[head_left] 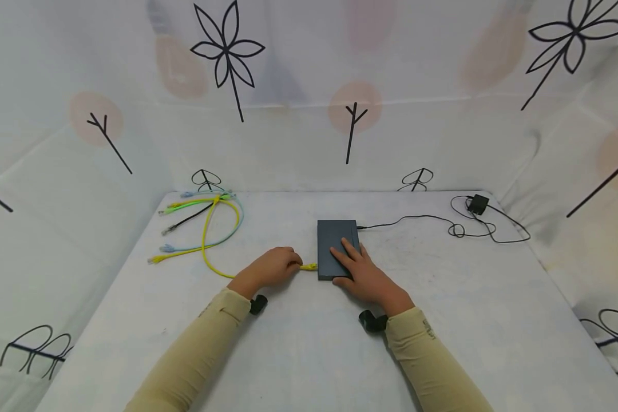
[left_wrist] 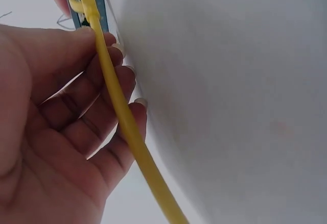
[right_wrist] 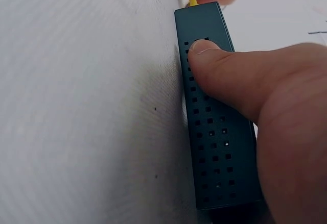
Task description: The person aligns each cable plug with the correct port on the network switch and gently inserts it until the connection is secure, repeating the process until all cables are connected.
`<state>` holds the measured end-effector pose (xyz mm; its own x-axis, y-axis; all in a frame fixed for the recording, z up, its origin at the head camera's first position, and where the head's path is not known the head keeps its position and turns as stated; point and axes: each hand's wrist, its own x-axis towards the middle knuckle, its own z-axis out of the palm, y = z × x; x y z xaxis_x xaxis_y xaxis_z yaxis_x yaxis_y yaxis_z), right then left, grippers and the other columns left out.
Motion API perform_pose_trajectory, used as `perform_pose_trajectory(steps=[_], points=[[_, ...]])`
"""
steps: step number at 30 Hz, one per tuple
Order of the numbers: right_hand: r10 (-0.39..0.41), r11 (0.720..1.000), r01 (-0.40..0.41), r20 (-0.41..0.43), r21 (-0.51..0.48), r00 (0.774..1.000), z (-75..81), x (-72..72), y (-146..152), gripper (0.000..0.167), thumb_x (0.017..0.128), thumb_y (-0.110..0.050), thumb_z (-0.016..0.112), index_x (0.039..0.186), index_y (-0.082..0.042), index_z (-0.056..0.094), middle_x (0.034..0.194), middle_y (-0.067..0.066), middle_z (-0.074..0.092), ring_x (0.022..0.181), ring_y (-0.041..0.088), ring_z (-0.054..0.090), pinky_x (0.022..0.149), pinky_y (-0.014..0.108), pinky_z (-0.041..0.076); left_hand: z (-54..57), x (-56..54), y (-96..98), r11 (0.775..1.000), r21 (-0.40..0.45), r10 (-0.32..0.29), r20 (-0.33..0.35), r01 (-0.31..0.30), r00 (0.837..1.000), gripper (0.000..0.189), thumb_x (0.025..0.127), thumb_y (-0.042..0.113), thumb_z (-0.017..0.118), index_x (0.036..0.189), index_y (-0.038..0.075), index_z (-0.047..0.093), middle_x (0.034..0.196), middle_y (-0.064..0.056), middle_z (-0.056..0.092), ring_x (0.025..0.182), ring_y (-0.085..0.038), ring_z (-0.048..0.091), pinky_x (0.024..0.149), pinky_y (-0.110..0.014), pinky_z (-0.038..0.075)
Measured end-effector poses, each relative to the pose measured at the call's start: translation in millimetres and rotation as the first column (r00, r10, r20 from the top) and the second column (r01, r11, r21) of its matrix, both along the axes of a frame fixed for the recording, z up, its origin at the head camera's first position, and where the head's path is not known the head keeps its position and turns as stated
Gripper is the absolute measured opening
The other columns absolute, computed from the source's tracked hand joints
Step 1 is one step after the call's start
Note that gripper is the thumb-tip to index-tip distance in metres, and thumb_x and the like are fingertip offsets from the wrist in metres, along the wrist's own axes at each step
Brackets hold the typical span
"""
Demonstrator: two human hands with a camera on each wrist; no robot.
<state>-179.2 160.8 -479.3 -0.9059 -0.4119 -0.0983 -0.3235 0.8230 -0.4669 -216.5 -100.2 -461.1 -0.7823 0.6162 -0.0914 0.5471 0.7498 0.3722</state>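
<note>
A dark grey network switch (head_left: 329, 260) lies flat on the table. At its left side is the plug of a yellow Ethernet cable (head_left: 308, 267), which lines up with a port in the left wrist view; how deep it sits cannot be told. My left hand (head_left: 274, 268) pinches this cable just behind the plug, thumb against the fingers, and the yellow cable (left_wrist: 134, 134) trails past the palm. Fingers spread and straight, my right hand (head_left: 365, 277) rests on top of the switch. Its thumb (right_wrist: 225, 73) presses the perforated near side of the casing (right_wrist: 212, 147).
Yellow, light blue, green and black cables (head_left: 221, 236) lie in a loose bunch at the back left. A thin black power cord (head_left: 417, 217) runs from the switch to a black adapter (head_left: 478, 204) at the back right. Printed cloth walls (head_left: 298, 149) enclose the white table (head_left: 309, 349).
</note>
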Motion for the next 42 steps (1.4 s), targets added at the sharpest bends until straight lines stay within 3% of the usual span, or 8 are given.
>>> perform_pose_trajectory(steps=[4,9,16,22,26,33,42], points=[[0.002,1.000,-0.002,0.000,0.000,1.000,-0.8,-0.6,0,0.070,0.096,-0.049,0.054,0.155,-0.033,0.020,0.165,0.005,0.002,0.147,0.050,-0.003,0.106,0.069,0.029,1.6,0.0,-8.6,0.999,0.006,0.040,0.033,-0.040,0.999,0.018,0.097,0.019,0.058,0.105,0.011,0.072,0.101,0.000,0.069,0.095,-0.015,0.063,0.088,-0.034,0.051],[0.007,1.000,-0.007,0.005,-0.006,1.000,-0.3,-0.6,1,0.071,0.096,-0.049,0.054,0.155,-0.033,0.020,0.165,0.003,0.001,0.147,0.049,-0.003,0.107,0.069,0.028,4.0,0.4,-18.3,0.997,-0.004,0.076,0.094,-0.075,0.993,0.017,0.096,0.025,0.059,0.094,0.015,0.072,0.086,0.005,0.068,0.078,-0.010,0.058,0.076,-0.030,0.050],[0.015,1.000,-0.015,0.000,-0.013,1.000,2.1,0.8,2,0.070,0.096,-0.048,0.055,0.155,-0.032,0.022,0.165,0.005,0.003,0.146,0.050,-0.002,0.106,0.070,0.028,3.6,-0.2,-37.2,0.995,-0.002,0.100,0.101,-0.100,0.990,0.026,0.096,0.031,0.059,0.074,0.018,0.067,0.065,0.008,0.057,0.062,-0.009,0.049,0.061,-0.025,0.043],[0.023,1.000,-0.023,-0.015,-0.019,1.000,2.4,0.8,2,0.070,0.096,-0.048,0.056,0.155,-0.031,0.022,0.165,0.006,0.003,0.146,0.050,-0.001,0.106,0.069,0.029,5.3,-1.2,-66.3,0.988,-0.016,0.152,0.137,-0.151,0.979,0.044,0.097,0.035,0.057,0.057,0.018,0.054,0.052,0.007,0.040,0.051,-0.009,0.037,0.052,-0.024,0.034],[0.022,1.000,-0.022,-0.014,-0.020,1.000,1.6,0.0,3,0.070,0.096,-0.048,0.055,0.155,-0.031,0.022,0.165,0.006,0.003,0.146,0.051,-0.002,0.106,0.069,0.028,6.4,-0.7,-89.7,0.979,-0.020,0.204,0.147,-0.203,0.968,0.050,0.097,0.040,0.055,0.052,0.019,0.050,0.050,0.008,0.036,0.049,-0.009,0.033,0.050,-0.024,0.031],[0.021,1.000,-0.021,-0.007,-0.022,1.000,2.6,0.3,4,0.070,0.096,-0.047,0.056,0.155,-0.030,0.023,0.165,0.007,0.003,0.146,0.051,-0.001,0.107,0.069,0.027,8.7,-1.7,-127.9,0.947,-0.086,0.319,0.123,-0.310,0.940,0.054,0.098,0.044,0.053,0.051,0.018,0.047,0.049,0.006,0.035,0.047,-0.010,0.033,0.050,-0.025,0.031],[0.021,0.999,-0.020,0.003,-0.026,1.000,2.0,1.7,3,0.070,0.096,-0.047,0.055,0.155,-0.031,0.022,0.165,0.005,0.002,0.146,0.050,-0.002,0.107,0.069,0.028,19.9,-5.2,-155.8,0.896,-0.223,0.396,0.006,-0.384,0.918,0.052,0.101,0.046,0.045,0.063,0.015,0.061,0.057,0.001,0.051,0.056,-0.016,0.048,0.055,-0.029,0.037]])
